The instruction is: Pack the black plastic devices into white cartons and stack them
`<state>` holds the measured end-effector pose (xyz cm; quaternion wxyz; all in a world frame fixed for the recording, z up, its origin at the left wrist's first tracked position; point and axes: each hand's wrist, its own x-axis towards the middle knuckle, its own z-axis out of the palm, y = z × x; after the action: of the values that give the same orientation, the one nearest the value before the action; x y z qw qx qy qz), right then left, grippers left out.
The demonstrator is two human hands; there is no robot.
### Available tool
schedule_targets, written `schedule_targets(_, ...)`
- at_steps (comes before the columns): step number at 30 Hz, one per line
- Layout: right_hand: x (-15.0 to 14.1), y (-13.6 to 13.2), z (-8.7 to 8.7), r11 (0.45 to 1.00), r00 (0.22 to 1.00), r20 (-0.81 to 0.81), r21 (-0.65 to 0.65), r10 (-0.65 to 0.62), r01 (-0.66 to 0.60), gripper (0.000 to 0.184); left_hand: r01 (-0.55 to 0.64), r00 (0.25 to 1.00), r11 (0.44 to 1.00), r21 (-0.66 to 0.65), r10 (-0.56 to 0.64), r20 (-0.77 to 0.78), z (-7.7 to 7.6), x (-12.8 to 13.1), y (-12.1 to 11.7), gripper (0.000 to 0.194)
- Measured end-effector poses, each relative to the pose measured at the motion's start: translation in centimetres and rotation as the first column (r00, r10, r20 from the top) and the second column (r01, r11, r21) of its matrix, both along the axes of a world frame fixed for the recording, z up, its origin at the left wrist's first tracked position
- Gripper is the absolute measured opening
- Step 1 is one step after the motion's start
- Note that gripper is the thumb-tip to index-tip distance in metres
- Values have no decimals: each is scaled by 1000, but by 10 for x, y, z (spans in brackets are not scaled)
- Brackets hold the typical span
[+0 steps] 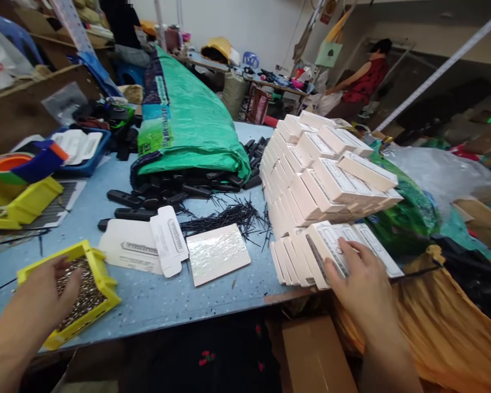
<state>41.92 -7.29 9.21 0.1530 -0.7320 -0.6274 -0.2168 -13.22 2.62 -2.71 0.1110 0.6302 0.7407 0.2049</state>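
Note:
My left hand [45, 297] is over a yellow bin [112, 297] full of small metal screws [84, 292]. Its thumb and index finger are apart, and I see nothing held between them. At the near end of the stack of slim white boxes [298, 191], my right hand [362, 278] has its thumb and fingers on a white box [327, 240] with a printed picture. Between my hands lie a flattened printed carton [129, 245], an unfolded small carton [168, 240] and a flat pack with a shiny clear wrap [219, 254].
Behind the cartons are a heap of thin black rods [229, 215] and black plastic handles [125, 197], spilling from a green sack [192, 120]. Tape rolls sit in another yellow bin [20, 202] at left. Beyond the stack, a person in red [364, 82] stands.

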Motion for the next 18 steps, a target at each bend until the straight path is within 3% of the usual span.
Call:
schedule_targets(3, -17, 15, -8, 993, 993, 39, 30, -111, 110, 37, 80, 955, 966, -246, -145, -258, -21, -19, -8, 34)
schedule_targets(5, -48, 36, -19, 995, 997, -67, 87, -50, 56, 36, 114, 929, 922, -370, -231, -288, -28, -14, -13, 39)
schedule_targets(6, -67, 51, -26, 992, 985, -162, 123, 52, -32, 36, 120, 922, 906, -405, -253, -292, -29, -10, -15, 39)
schedule_targets(8, -112, 89, -45, 944, 855, -400, 149, 329, -294, 33, 121, 923, 897, -426, -260, -284, -26, -3, -16, 35)
schedule_targets(10, -160, 134, -71, 801, 602, -645, 26, 471, -599, 29, 121, 940, 902, -414, -238, -244, -20, 1, -16, 31)
schedule_targets(11, -184, 156, -85, 725, 531, -738, -82, 417, -684, 29, 122, 950, 909, -398, -222, -218, -18, 1, -16, 31)
schedule_targets(12, -206, 176, -99, 682, 523, -789, -189, 323, -706, 31, 118, 960, 920, -374, -202, -196, -16, 1, -17, 32)
schedule_targets(15, -257, 217, -132, 672, 589, -794, -355, 150, -650, 48, 112, 971, 952, -284, -166, -172, -17, 0, -22, 39)
schedule_targets(18, -279, 222, -148, 673, 613, -773, -366, 164, -642, 58, 95, 975, 976, -197, -131, -179, -24, 0, -28, 43)
